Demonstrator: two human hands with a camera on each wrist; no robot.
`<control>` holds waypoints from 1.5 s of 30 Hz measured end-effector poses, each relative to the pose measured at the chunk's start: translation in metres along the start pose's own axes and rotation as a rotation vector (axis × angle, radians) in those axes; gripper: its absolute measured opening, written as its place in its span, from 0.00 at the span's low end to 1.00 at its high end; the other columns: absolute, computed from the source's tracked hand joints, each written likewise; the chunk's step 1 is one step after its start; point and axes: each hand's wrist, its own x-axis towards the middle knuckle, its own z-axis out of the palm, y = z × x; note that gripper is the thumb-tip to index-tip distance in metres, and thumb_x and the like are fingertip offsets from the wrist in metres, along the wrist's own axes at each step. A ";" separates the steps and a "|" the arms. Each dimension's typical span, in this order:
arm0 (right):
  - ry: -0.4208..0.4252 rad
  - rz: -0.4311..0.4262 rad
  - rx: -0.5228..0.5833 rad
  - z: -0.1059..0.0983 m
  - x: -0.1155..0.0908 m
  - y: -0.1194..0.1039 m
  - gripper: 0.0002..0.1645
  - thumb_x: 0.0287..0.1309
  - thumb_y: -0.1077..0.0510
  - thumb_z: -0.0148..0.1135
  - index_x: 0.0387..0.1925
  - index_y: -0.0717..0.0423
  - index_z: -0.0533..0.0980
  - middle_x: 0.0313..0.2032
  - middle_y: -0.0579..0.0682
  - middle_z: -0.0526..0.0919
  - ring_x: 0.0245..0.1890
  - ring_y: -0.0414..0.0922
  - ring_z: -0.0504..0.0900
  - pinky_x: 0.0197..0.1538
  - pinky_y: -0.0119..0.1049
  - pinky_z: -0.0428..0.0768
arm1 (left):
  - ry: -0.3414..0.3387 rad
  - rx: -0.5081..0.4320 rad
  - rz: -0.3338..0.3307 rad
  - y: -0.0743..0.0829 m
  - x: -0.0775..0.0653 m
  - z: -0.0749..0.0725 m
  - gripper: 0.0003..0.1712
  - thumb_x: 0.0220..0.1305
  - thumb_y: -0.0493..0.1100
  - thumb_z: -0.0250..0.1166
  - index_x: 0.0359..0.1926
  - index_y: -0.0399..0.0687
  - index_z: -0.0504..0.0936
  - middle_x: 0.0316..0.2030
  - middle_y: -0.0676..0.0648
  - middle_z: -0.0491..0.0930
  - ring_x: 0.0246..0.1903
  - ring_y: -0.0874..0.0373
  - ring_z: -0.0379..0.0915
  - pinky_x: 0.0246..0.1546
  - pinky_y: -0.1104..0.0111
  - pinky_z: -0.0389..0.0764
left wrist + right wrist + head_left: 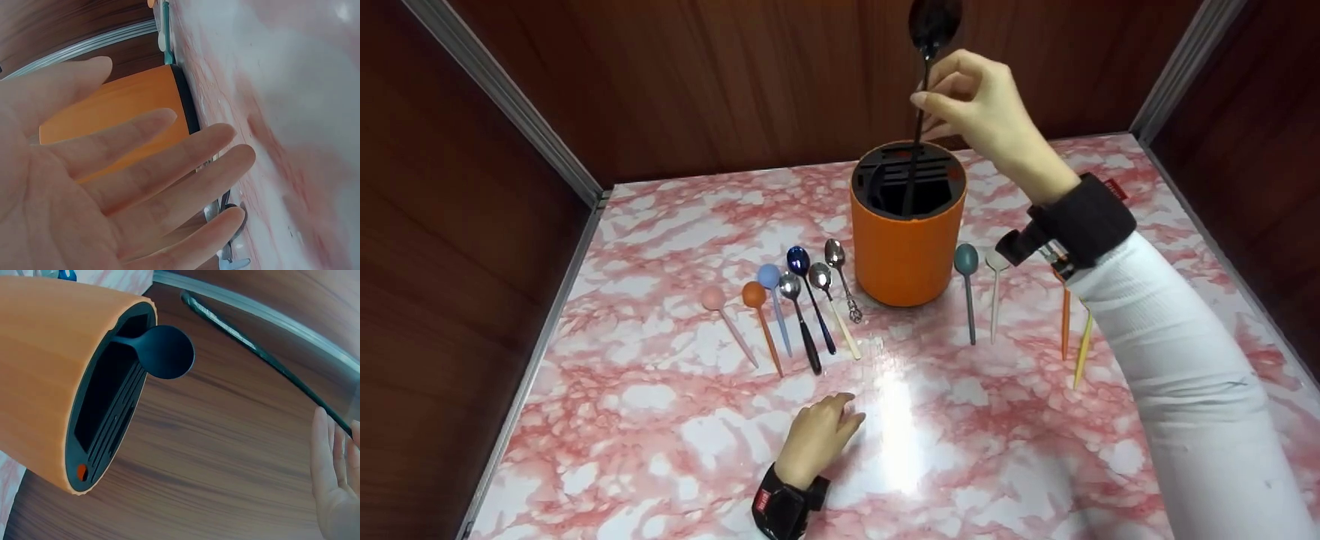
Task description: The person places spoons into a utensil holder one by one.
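Observation:
My right hand (979,101) pinches a black spoon (934,22) by its thin handle, just below the bowl. The bowl points up, and in the head view the handle overlaps the top of an orange cylindrical utensil holder (907,259). In the right wrist view the handle's tip hangs apart from the holder's black slotted top. Another black utensil with a round bowl (166,351) stands in the large opening. Low near the table's front, my left hand (819,435) holds nothing, its fingers spread in the left wrist view.
Left of the holder lie several spoons, among them a pink one (712,298), an orange one (754,295) and a dark blue one (799,260). On its right are a teal spoon (966,259), a white one (996,300) and a yellow handle (1082,352). Wooden panels surround the marbled table.

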 end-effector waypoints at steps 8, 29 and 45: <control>0.044 -0.031 -0.008 0.006 0.006 0.004 0.06 0.58 0.69 0.64 0.31 0.57 0.76 0.28 0.49 0.81 0.30 0.43 0.81 0.36 0.30 0.85 | 0.016 0.010 0.011 -0.001 0.000 -0.001 0.17 0.65 0.44 0.63 0.48 0.34 0.81 0.31 0.44 0.82 0.32 0.49 0.80 0.35 0.55 0.80; 0.046 0.022 -0.057 0.019 0.004 0.036 0.06 0.58 0.70 0.63 0.30 0.58 0.77 0.26 0.47 0.83 0.31 0.43 0.81 0.36 0.27 0.84 | 0.039 0.008 0.027 0.000 0.001 0.001 0.17 0.64 0.43 0.64 0.47 0.34 0.81 0.31 0.44 0.82 0.31 0.49 0.80 0.34 0.55 0.80; 0.038 0.094 0.000 0.033 -0.003 0.067 0.04 0.58 0.73 0.62 0.31 0.64 0.76 0.27 0.44 0.82 0.33 0.44 0.82 0.36 0.30 0.85 | 0.015 -0.003 0.015 0.002 0.001 0.003 0.17 0.65 0.44 0.63 0.48 0.35 0.81 0.35 0.42 0.83 0.35 0.48 0.81 0.35 0.54 0.80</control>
